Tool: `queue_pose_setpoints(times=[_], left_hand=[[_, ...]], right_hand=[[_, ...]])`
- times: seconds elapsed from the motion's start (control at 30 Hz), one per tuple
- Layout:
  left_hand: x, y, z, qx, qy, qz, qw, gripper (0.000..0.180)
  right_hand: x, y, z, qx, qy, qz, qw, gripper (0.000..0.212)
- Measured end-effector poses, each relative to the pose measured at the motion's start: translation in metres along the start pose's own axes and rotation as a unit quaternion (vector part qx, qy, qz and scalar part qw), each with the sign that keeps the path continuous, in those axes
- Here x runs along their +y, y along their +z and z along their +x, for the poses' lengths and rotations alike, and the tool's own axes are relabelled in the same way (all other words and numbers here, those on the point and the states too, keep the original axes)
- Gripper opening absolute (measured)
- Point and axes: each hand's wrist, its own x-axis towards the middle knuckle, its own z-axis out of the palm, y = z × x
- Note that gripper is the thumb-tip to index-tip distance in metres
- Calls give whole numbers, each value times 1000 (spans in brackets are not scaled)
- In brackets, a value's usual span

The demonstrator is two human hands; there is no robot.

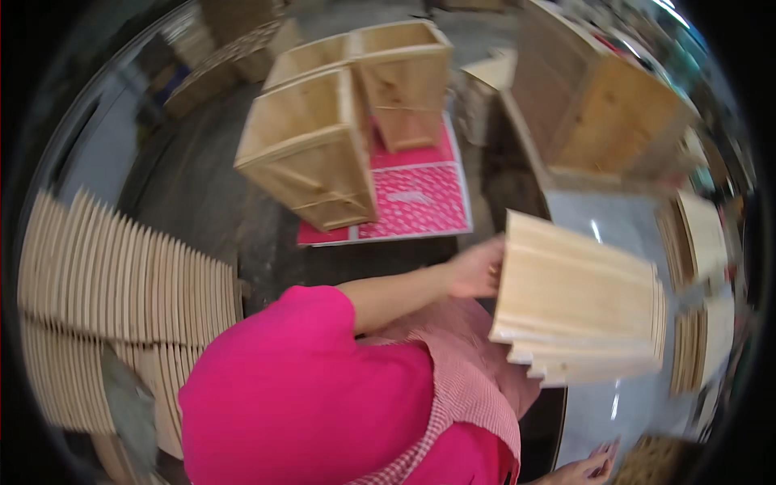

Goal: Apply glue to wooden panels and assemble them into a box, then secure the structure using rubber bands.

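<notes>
- As seen from the head cam: left hand (475,271) closed on the end of a fanned stack of slats (578,303), held over the grey table (602,222).
- Right hand (584,469) at bottom edge, fingers flat, holding nothing.
- Risk: w/ one-end grip, slats could slide apart & drop.

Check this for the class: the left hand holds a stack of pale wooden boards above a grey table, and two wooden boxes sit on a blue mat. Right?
Not quite. The head view shows the mat under the wooden boxes is pink, not blue. The left hand does hold the stack of boards above the grey table.
</notes>
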Motion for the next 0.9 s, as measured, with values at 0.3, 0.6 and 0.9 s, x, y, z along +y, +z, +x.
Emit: queue_pose_setpoints(times=[0.3, 0.6, 0.9], left_hand=[[38, 84, -2, -142, -15, -31, 989, 50], [45, 128, -35, -211, -18, -102, 972, 32], [61, 118, -51, -251, 7, -138, 958, 60]], right_hand=[[-98, 103, 14, -117, -100, -233, 960, 32], [-141, 283, -112, -514, -284, -315, 746, 88], [-171, 232, -39, -451, -389, -87, 799, 42]])
